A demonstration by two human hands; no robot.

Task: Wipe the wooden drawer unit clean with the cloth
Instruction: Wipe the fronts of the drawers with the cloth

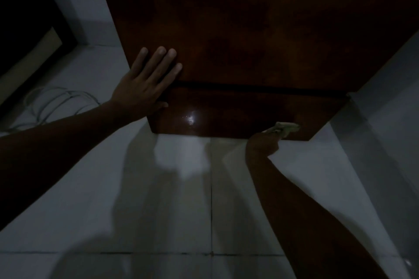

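Because the light is dim, the wooden drawer unit [249,29] shows only as a dark brown mass, its upper part cut off by the frame. At its lower front edge the right hand [263,142] curls round a pale cloth [286,128] — most of it hidden. Flat, with fingers straight, the left hand [145,84] presses the unit's left front edge. Bare tiled floor [181,210] lies below; a cable [56,102] coils at left.

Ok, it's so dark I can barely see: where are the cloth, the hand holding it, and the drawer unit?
cloth [286,128]: head view, pale folded edge showing.
right hand [263,146]: head view, back of the hand.
wooden drawer unit [238,29]: head view, upper front panel.
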